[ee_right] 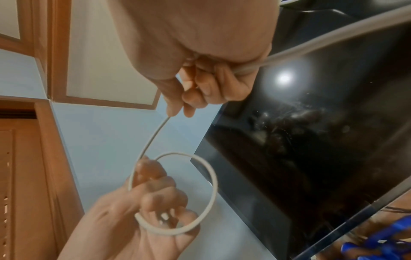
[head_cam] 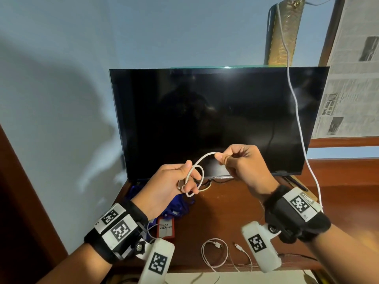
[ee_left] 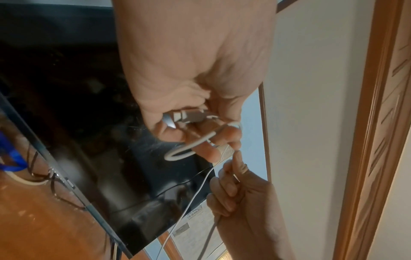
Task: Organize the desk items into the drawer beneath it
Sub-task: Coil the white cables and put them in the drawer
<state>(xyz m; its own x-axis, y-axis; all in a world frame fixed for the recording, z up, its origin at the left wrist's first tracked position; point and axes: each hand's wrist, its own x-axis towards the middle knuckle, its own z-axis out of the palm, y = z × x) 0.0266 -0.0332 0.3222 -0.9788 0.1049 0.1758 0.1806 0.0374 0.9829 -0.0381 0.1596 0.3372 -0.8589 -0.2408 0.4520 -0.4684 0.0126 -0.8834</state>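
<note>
left hand (head_cam: 171,186) gripped a loop of the white cable (head_cam: 200,160), right hand (head_cam: 244,165) pinched it further along, above the desk (head_cam: 215,212).

The room is lit evenly and softly, not very bright. A large soft shadow falls on the blue wall (head_cam: 61,89) at the left. The dark screen (head_cam: 215,119) is glossy and reflects; in the right wrist view it shows one round white glare spot. Straight lines bend near the edges. Both wrist views are slightly blurred, and the hands (ee_left: 195,70) close to the lens look soft.
</note>
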